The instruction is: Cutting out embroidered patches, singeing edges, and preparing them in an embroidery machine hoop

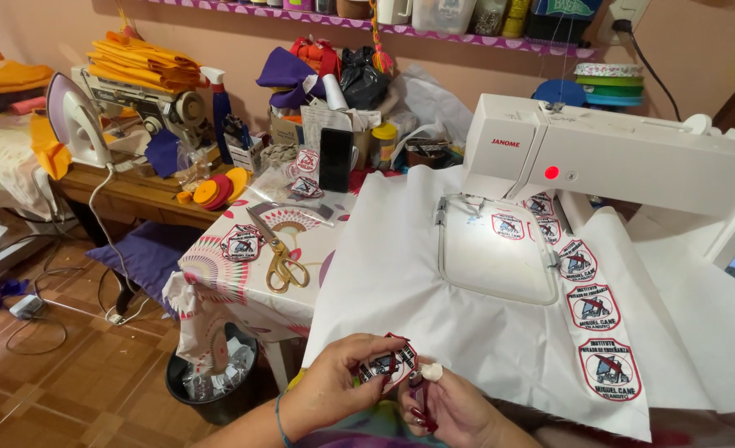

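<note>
At the far left an iron (pixel 73 123) stands upright on a wooden side table (pixel 135 197), with a stack of orange cloth (pixel 143 62) on an older sewing machine (pixel 147 104) behind it. Further right, gold-handled scissors (pixel 278 253) lie on a patterned tablecloth (pixel 218 278) beside 1 loose shield-shaped patch (pixel 241 242), and a black bin (pixel 218 386) sits on the floor below. At the bottom centre, the left hand (pixel 334 386) pinches an embroidered patch (pixel 390 363) between thumb and fingers, close to the body and just off the near edge of the white backing sheet (pixel 384 274). The right hand (pixel 446 406) is curled just beside it, its fingertips touching the patch's lower edge and pressing a small white object (pixel 431 372) against it. To the right, a white embroidery machine (pixel 616 153) stands over a hoop (pixel 496 249), and a column of 3 finished patches (pixel 593 307) runs toward the near edge.
</note>
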